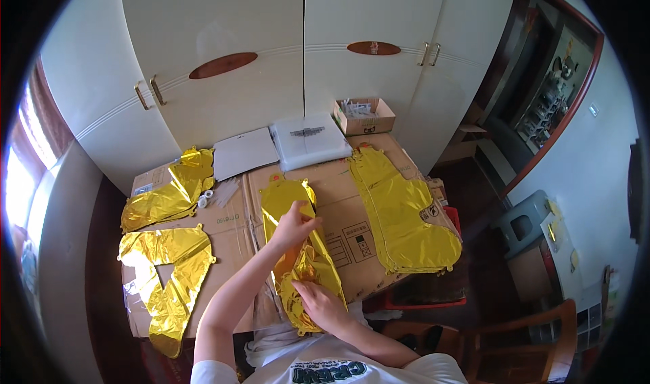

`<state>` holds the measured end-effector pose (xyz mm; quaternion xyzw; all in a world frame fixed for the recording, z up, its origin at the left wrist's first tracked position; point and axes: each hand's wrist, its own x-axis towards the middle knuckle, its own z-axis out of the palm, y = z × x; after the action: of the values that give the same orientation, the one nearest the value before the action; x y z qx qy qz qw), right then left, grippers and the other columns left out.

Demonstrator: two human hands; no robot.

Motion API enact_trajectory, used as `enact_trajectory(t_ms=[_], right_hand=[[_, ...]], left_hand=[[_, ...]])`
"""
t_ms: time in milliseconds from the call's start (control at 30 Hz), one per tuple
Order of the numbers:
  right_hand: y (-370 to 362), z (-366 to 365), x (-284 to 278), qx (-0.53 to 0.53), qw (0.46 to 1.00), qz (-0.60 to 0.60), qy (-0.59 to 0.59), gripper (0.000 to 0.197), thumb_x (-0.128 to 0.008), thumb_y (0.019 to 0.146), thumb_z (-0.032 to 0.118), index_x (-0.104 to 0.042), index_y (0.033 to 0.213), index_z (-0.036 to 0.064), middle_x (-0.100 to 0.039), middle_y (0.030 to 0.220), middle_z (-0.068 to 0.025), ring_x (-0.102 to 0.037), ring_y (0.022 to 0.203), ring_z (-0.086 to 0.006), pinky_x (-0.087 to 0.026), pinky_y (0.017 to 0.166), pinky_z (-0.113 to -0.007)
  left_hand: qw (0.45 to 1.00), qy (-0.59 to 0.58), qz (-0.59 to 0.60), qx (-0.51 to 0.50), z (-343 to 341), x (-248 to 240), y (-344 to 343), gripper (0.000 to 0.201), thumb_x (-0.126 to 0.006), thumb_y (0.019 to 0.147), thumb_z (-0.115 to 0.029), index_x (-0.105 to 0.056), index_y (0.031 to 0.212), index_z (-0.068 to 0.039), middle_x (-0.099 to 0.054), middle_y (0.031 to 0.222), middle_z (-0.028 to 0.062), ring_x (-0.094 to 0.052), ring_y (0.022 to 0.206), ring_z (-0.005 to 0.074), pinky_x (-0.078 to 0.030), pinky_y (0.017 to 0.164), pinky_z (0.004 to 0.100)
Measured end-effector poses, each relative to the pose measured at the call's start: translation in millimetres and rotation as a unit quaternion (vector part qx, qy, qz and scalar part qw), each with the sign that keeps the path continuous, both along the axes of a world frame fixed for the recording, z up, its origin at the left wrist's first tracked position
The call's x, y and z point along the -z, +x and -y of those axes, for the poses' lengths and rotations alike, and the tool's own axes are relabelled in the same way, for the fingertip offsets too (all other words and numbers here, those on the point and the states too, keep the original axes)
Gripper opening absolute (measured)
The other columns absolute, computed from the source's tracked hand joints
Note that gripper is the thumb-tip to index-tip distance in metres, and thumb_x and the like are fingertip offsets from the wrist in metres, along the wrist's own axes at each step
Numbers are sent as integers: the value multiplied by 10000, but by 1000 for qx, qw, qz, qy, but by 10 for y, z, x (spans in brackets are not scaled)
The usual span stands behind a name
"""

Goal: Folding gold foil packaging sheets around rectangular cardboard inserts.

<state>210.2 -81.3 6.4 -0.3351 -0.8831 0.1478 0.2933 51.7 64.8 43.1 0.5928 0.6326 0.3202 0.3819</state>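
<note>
A gold foil balloon (pixel 330 270), uninflated, lies lengthwise at the table's middle, partly folded and crinkled. Over its middle, my left hand (pixel 295 226) is closed, thumb and fingers brought together on the foil; the fingertips are partly hidden. Nearer to me, my right hand (pixel 323 308) grips the crumpled lower part, its fingers pressed along the raised foil. To the right rests a wide flat gold foil balloon (pixel 406 225). At the left are an angular gold foil balloon (pixel 183 265) and, behind it, another gold foil piece (pixel 166 198).
Flattened cardboard (pixel 233 238) covers the table. Along the back stand a grey-white sheet (pixel 246 154), a stack of clear plastic bags (pixel 311 144) and a carton with translucent pieces (pixel 365 117). White tape rolls (pixel 204 198) lie at the left. A wooden chair (pixel 521 330) stands right.
</note>
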Motion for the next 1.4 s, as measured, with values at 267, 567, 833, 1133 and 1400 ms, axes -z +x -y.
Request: enact_trajectory(t_ms=[267, 567, 833, 1133, 1400], right_hand=[[-44, -7, 2, -9, 994, 0, -107, 482, -601, 864, 25, -483, 1332, 32, -631, 1111, -168, -641, 998, -321, -524, 874, -388], [-95, 3, 63, -26, 998, 5, -59, 567, -550, 818, 6, -445, 1375, 7, -612, 992, -151, -637, 906, -285, -530, 814, -360], [-86, 31, 60, -20, 998, 65, -16, 537, -568, 844, 79, -448, 1360, -10, -609, 994, -119, -631, 898, -235, -522, 812, -320], [228, -337, -199, 29, 997, -69, 4, 435, -670, 873, 114, -548, 1286, 55, -698, 1016, -146, -686, 882, -274, -560, 741, -353], [529, -1475, 161, 43, 999, 20, 0, 429, -514, 984, 217, -498, 1369, 30, -520, 1405, -148, -494, 1298, -302, -399, 1076, -441]], left_hand=[[994, 3, -110, 3, -676, 129, 17, 623, -730, 760, -176, -503, 1324, -43, -699, 943, 166, -679, 952, 317, -530, 854, 385], [991, 54, -120, -25, -885, 370, -54, 526, -736, 732, -95, -595, 1239, -69, -702, 909, 130, -687, 834, 243, -543, 751, 349], [994, 45, -90, -41, -902, 381, -78, 499, -738, 720, -128, -612, 1201, -79, -699, 864, 98, -675, 874, 264, -530, 805, 373], [904, 217, -366, 39, -204, 163, 54, 565, -683, 828, -282, -528, 1332, -80, -472, 1414, 172, -387, 1358, 337, -334, 1095, 488], [856, 246, -407, 203, 824, 227, -13, 793, -534, 898, -595, -422, 1438, -26, -426, 1480, 191, -354, 1407, 367, -258, 1150, 528]])
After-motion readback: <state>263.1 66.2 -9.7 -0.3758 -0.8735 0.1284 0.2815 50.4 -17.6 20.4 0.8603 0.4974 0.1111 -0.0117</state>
